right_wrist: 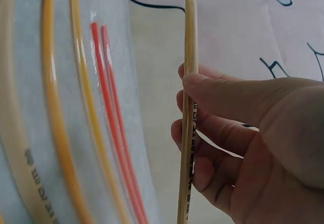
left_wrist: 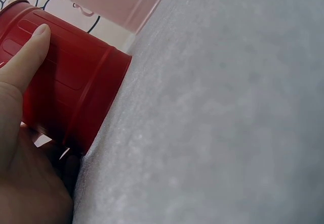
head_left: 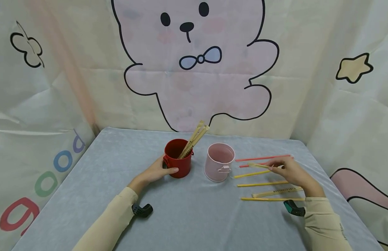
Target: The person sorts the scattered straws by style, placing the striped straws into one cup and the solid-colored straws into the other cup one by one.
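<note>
My left hand (head_left: 154,170) grips the red bucket (head_left: 182,169) low on its side, thumb across the front. In the left wrist view the bucket (left_wrist: 71,72) stands on the cloth with the thumb flat on its wall and fingers curled beneath. Several tan sticks (head_left: 197,137) with dark printing lean out of its mouth. My right hand (head_left: 289,170) pinches another tan stick (head_left: 256,165) above the row at the right. The right wrist view shows this printed stick (right_wrist: 190,42) upright between thumb and fingertips.
A pale pink bucket (head_left: 212,169) stands just right of the red one. Red straws (head_left: 263,158), yellow straws (head_left: 263,183) and a printed tan stick (head_left: 277,192) lie roughly parallel on the grey-blue cloth (head_left: 194,216). A printed curtain (head_left: 97,87) surrounds the table's back and sides.
</note>
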`<action>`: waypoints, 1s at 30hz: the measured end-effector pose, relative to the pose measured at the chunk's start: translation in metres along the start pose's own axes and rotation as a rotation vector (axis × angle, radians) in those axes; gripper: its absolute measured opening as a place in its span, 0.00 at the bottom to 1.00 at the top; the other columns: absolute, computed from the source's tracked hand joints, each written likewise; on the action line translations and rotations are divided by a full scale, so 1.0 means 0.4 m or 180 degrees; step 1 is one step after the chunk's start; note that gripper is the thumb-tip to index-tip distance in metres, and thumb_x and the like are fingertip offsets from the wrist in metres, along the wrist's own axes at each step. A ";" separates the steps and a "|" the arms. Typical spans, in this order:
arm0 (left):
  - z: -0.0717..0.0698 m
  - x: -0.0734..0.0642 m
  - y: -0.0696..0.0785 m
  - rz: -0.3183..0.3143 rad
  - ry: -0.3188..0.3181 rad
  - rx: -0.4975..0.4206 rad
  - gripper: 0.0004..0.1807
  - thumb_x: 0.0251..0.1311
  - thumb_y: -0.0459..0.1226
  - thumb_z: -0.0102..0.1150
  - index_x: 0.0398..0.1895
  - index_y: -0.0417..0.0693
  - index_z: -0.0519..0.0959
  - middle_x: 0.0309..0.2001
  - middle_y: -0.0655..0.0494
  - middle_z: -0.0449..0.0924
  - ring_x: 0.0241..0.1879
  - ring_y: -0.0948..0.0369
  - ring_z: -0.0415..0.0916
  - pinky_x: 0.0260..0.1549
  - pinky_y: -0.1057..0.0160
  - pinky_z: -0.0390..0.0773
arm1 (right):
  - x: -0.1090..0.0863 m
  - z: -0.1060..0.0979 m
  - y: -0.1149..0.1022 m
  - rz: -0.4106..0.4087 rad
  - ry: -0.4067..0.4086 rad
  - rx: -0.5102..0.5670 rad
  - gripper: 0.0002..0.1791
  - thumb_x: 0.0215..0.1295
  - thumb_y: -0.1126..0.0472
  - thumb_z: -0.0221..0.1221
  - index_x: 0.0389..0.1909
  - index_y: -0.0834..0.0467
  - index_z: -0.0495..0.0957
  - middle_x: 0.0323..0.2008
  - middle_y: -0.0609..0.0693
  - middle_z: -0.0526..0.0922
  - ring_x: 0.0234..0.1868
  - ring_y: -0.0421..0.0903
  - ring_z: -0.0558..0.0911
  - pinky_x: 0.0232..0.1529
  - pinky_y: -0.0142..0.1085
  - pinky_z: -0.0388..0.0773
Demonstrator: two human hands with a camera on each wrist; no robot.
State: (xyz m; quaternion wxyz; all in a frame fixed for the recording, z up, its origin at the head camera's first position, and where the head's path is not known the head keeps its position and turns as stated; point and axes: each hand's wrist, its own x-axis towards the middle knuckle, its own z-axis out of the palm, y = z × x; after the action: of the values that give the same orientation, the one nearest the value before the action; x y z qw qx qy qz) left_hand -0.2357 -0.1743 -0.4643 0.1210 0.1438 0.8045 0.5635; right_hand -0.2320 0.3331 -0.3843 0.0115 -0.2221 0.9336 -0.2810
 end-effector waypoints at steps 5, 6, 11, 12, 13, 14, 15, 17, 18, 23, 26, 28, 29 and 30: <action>0.000 0.001 -0.001 -0.0011 0.0014 -0.0043 0.43 0.61 0.47 0.69 0.76 0.52 0.59 0.73 0.51 0.66 0.73 0.50 0.60 0.74 0.39 0.58 | 0.005 -0.004 -0.020 0.0002 0.0002 0.0033 0.09 0.71 0.65 0.60 0.47 0.62 0.86 0.43 0.59 0.88 0.39 0.26 0.76 0.38 0.30 0.78; 0.000 0.001 -0.001 -0.0006 0.0018 -0.0044 0.43 0.61 0.47 0.69 0.76 0.52 0.59 0.73 0.51 0.66 0.73 0.50 0.60 0.74 0.39 0.58 | 0.005 -0.004 -0.025 -0.0001 0.0008 0.0048 0.09 0.71 0.65 0.59 0.47 0.63 0.85 0.44 0.60 0.88 0.40 0.25 0.77 0.38 0.30 0.78; 0.001 0.000 0.002 -0.0023 0.0014 -0.0041 0.43 0.61 0.47 0.69 0.76 0.52 0.59 0.73 0.52 0.66 0.74 0.50 0.60 0.74 0.38 0.57 | 0.003 -0.003 -0.048 -0.0084 0.0051 0.0093 0.11 0.72 0.66 0.58 0.49 0.64 0.84 0.45 0.60 0.88 0.38 0.28 0.78 0.36 0.30 0.77; 0.002 0.000 0.002 -0.0039 0.0012 -0.0067 0.43 0.61 0.47 0.70 0.76 0.53 0.59 0.73 0.53 0.66 0.74 0.51 0.59 0.74 0.39 0.57 | 0.002 -0.002 -0.053 -0.0092 0.0068 0.0102 0.11 0.72 0.66 0.58 0.49 0.64 0.85 0.45 0.60 0.88 0.38 0.29 0.78 0.36 0.30 0.77; 0.002 0.000 0.002 -0.0034 0.0008 -0.0064 0.43 0.61 0.47 0.70 0.76 0.53 0.59 0.73 0.52 0.66 0.74 0.51 0.60 0.74 0.39 0.57 | 0.002 -0.003 -0.058 -0.0106 0.0080 0.0106 0.11 0.72 0.66 0.58 0.49 0.63 0.85 0.45 0.59 0.88 0.37 0.31 0.78 0.35 0.30 0.76; 0.002 0.000 0.002 -0.0024 0.0003 -0.0063 0.43 0.61 0.47 0.69 0.76 0.53 0.59 0.73 0.52 0.66 0.73 0.50 0.60 0.74 0.38 0.57 | 0.001 -0.003 -0.063 -0.0123 0.0103 0.0104 0.11 0.72 0.66 0.58 0.49 0.63 0.85 0.44 0.59 0.88 0.36 0.32 0.78 0.35 0.30 0.76; 0.002 0.000 0.002 -0.0010 -0.0003 -0.0061 0.43 0.61 0.47 0.69 0.76 0.52 0.59 0.73 0.52 0.66 0.73 0.50 0.60 0.74 0.38 0.57 | 0.000 -0.003 -0.069 -0.0131 0.0120 0.0104 0.11 0.72 0.66 0.58 0.49 0.63 0.85 0.43 0.58 0.88 0.36 0.32 0.78 0.35 0.30 0.75; 0.003 0.002 0.002 0.0013 -0.0003 -0.0052 0.43 0.61 0.47 0.69 0.76 0.52 0.59 0.73 0.51 0.66 0.73 0.50 0.60 0.74 0.38 0.58 | 0.001 -0.004 -0.079 -0.0153 0.0158 0.0101 0.11 0.72 0.66 0.58 0.49 0.62 0.85 0.43 0.58 0.88 0.35 0.32 0.76 0.34 0.30 0.74; 0.003 0.003 0.001 0.0022 -0.0002 -0.0053 0.43 0.61 0.47 0.69 0.76 0.52 0.59 0.73 0.51 0.66 0.73 0.50 0.60 0.74 0.38 0.58 | 0.000 -0.004 -0.084 -0.0159 0.0179 0.0101 0.11 0.72 0.67 0.58 0.49 0.62 0.85 0.42 0.57 0.88 0.35 0.32 0.76 0.34 0.30 0.74; 0.002 0.002 0.002 0.0013 -0.0001 -0.0044 0.43 0.61 0.47 0.69 0.76 0.52 0.59 0.73 0.52 0.66 0.73 0.50 0.60 0.74 0.39 0.58 | -0.002 -0.002 -0.104 -0.0241 0.0226 0.0100 0.10 0.71 0.67 0.59 0.48 0.60 0.86 0.43 0.58 0.88 0.34 0.32 0.76 0.34 0.30 0.73; 0.003 -0.001 0.004 0.0013 -0.0004 -0.0072 0.43 0.62 0.46 0.69 0.76 0.52 0.58 0.73 0.51 0.65 0.74 0.50 0.59 0.74 0.39 0.58 | 0.000 0.002 -0.112 -0.0302 0.0264 0.0069 0.10 0.70 0.68 0.60 0.48 0.60 0.86 0.42 0.57 0.88 0.34 0.33 0.77 0.34 0.30 0.74; 0.003 -0.002 0.006 0.0021 -0.0003 -0.0085 0.43 0.62 0.46 0.68 0.76 0.51 0.58 0.73 0.51 0.65 0.74 0.50 0.59 0.74 0.39 0.58 | 0.001 0.005 -0.117 -0.0325 0.0285 0.0080 0.10 0.70 0.68 0.60 0.48 0.59 0.86 0.43 0.56 0.88 0.34 0.34 0.78 0.35 0.30 0.75; 0.003 -0.003 0.006 0.0025 -0.0003 -0.0078 0.43 0.62 0.45 0.68 0.77 0.50 0.58 0.74 0.50 0.65 0.74 0.50 0.59 0.74 0.39 0.58 | 0.002 0.007 -0.119 -0.0335 0.0288 0.0094 0.10 0.70 0.68 0.60 0.48 0.59 0.86 0.43 0.56 0.88 0.35 0.33 0.78 0.35 0.30 0.75; 0.004 -0.004 0.007 0.0026 0.0000 -0.0073 0.43 0.62 0.45 0.68 0.77 0.50 0.58 0.74 0.50 0.65 0.74 0.50 0.60 0.74 0.40 0.58 | 0.002 0.008 -0.122 -0.0355 0.0294 0.0115 0.10 0.70 0.68 0.60 0.48 0.59 0.86 0.43 0.56 0.88 0.35 0.33 0.78 0.36 0.30 0.76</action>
State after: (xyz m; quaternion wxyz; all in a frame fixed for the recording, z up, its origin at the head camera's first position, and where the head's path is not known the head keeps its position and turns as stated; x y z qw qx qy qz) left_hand -0.2334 -0.1726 -0.4622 0.1204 0.1456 0.7973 0.5732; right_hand -0.2123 0.2947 -0.3612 -0.0432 -0.2603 0.9141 -0.3079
